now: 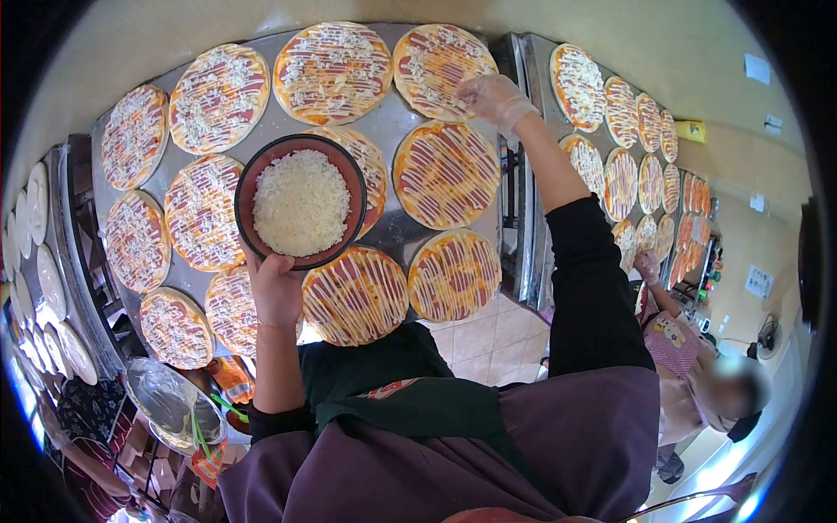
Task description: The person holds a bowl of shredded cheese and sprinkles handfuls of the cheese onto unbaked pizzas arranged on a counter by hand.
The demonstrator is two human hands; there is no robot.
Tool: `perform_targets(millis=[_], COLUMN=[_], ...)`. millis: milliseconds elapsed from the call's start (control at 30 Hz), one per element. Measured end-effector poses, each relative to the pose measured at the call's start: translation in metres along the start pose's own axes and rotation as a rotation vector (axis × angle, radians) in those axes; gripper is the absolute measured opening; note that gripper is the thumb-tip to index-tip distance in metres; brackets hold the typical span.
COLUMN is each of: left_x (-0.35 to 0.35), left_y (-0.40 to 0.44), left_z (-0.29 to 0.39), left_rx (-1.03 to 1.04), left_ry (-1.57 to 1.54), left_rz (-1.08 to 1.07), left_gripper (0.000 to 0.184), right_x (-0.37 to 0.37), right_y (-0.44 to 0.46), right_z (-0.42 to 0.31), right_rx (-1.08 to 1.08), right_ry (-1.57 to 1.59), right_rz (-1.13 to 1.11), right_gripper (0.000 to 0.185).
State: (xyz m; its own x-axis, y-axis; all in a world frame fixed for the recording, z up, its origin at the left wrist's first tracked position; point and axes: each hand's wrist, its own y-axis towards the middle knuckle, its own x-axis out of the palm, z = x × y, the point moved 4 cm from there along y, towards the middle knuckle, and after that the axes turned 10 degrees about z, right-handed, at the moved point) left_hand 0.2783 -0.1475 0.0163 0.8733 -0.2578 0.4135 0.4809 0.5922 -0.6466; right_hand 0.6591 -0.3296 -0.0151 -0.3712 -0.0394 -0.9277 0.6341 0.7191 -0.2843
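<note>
My left hand (277, 292), bare, grips the lower rim of a round reddish-brown bowl (247, 199) filled with white grated cheese (302, 202). The bowl is above the pizzas and partly hides one. In a clear glove, my right hand (494, 98) is over the right side of the top-right pizza (432, 65), its fingers bunched together; what they hold is too small to make out. Some white shreds lie on that pizza. Below it sits a pizza (446, 174) with sauce stripes and no shreds visible.
Several more pizzas cover the metal table (384, 35). A second table of pizzas (621, 109) stands to the right, with a co-worker (676, 340) beside it. Plain dough rounds (51, 281) are at far left. A metal basin (170, 401) is at lower left, near another person (87, 462).
</note>
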Motion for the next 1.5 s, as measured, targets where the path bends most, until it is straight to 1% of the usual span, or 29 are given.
perform_targets(millis=[167,233,300,367,433,500,567,600,633,667,700,767,800,833,900,933,967,1033,1067,1133,1167,1233,1267,1333,1367,1400,1433,1467,1500], left_x=[0.009,0.013,0.014,0.016,0.024,0.032,0.037,0.043,0.052,0.061,0.069,0.082,0.088,0.096,0.114,0.121,0.126,0.137,0.142,0.147,0.15,0.154,0.156,0.158,0.159,0.16,0.162,0.163,0.163], left_y=[0.003,0.003,0.007,0.013,0.015,0.017,0.022,0.024,0.026,0.027,0.029,0.034,0.038,0.04,0.044,0.048,0.052,0.061,0.065,0.076,0.08,0.086,0.087,0.088,0.087,0.087,0.085,0.083,0.084], left_z=[0.0,-0.001,-0.003,-0.007,-0.007,-0.009,-0.014,-0.015,-0.014,-0.013,-0.014,-0.018,-0.019,-0.02,-0.023,-0.024,-0.027,-0.034,-0.037,-0.043,-0.047,-0.053,-0.056,-0.06,-0.062,-0.062,-0.063,-0.064,-0.062], left_rx=[0.005,0.002,-0.001,-0.023,-0.01,0.005,0.001,0.002,0.017,0.031,0.032,-0.001,0.019,0.02,0.033,0.041,0.042,0.014,0.006,-0.002,-0.012,-0.047,-0.078,-0.1,-0.123,-0.124,-0.153,-0.18,-0.179], left_ry=[-0.038,-0.038,-0.038,-0.057,-0.046,-0.034,-0.048,-0.046,-0.024,-0.001,0.0,0.083,0.145,0.147,0.153,0.15,0.151,0.169,0.152,0.187,0.218,0.228,0.237,0.249,0.259,0.262,0.274,0.286,0.289], left_rz=[-0.059,-0.05,-0.042,-0.133,-0.139,-0.143,-0.102,-0.103,-0.14,-0.178,-0.18,-0.127,-0.114,-0.115,-0.147,-0.193,-0.195,-0.212,-0.245,-0.249,-0.255,-0.271,-0.279,-0.303,-0.323,-0.326,-0.383,-0.44,-0.439], left_gripper=[0.062,0.063,0.064,0.074,0.074,0.074,0.069,0.069,0.065,0.061,0.061,0.053,0.051,0.051,0.049,0.055,0.055,0.056,0.056,0.054,0.053,0.052,0.051,0.051,0.051,0.051,0.048,0.046,0.046], right_x=[-0.005,-0.008,-0.008,-0.005,-0.007,-0.009,-0.01,-0.011,-0.013,-0.012,-0.01,-0.006,-0.005,-0.005,-0.006,-0.009,-0.011,-0.022,-0.025,-0.04,-0.045,-0.05,-0.052,-0.049,-0.045,-0.042,-0.039,-0.033,-0.026], right_y=[-0.005,-0.008,-0.009,-0.01,-0.012,-0.013,-0.015,-0.015,-0.015,-0.015,-0.013,-0.01,-0.009,-0.008,-0.009,-0.01,-0.012,-0.017,-0.019,-0.025,-0.028,-0.03,-0.033,-0.037,-0.036,-0.036,-0.037,-0.039,-0.042], right_z=[0.007,0.009,0.016,0.023,0.025,0.025,0.025,0.026,0.025,0.027,0.029,0.034,0.036,0.038,0.038,0.038,0.037,0.034,0.031,0.011,0.0,-0.028,-0.04,-0.072,-0.081,-0.09,-0.1,-0.107,-0.116], right_rx=[-0.001,0.019,-0.006,-0.03,0.067,0.1,0.134,0.096,0.057,0.059,0.051,0.045,0.045,0.044,0.053,0.06,0.062,0.084,0.084,0.044,0.048,-0.1,-0.096,-0.132,-0.129,-0.207,-0.281,-0.279,-0.314], right_ry=[-0.028,-0.082,-0.042,-0.001,0.066,0.056,0.046,0.005,-0.036,-0.036,-0.022,-0.007,0.06,0.127,0.093,0.057,0.057,0.281,0.283,0.769,0.768,0.786,0.783,0.596,0.596,0.386,0.173,0.175,0.217], right_rz=[0.011,-0.002,0.03,0.063,0.098,0.103,0.11,0.163,0.217,0.219,0.238,0.26,0.284,0.308,0.351,0.394,0.397,0.519,0.52,0.552,0.556,0.419,0.424,0.328,0.332,0.403,0.468,0.47,0.474], right_gripper=[0.032,0.036,0.036,0.037,0.036,0.036,0.037,0.038,0.04,0.04,0.041,0.042,0.043,0.043,0.041,0.039,0.039,0.031,0.031,0.026,0.026,0.027,0.027,0.028,0.028,0.029,0.029,0.029,0.028])
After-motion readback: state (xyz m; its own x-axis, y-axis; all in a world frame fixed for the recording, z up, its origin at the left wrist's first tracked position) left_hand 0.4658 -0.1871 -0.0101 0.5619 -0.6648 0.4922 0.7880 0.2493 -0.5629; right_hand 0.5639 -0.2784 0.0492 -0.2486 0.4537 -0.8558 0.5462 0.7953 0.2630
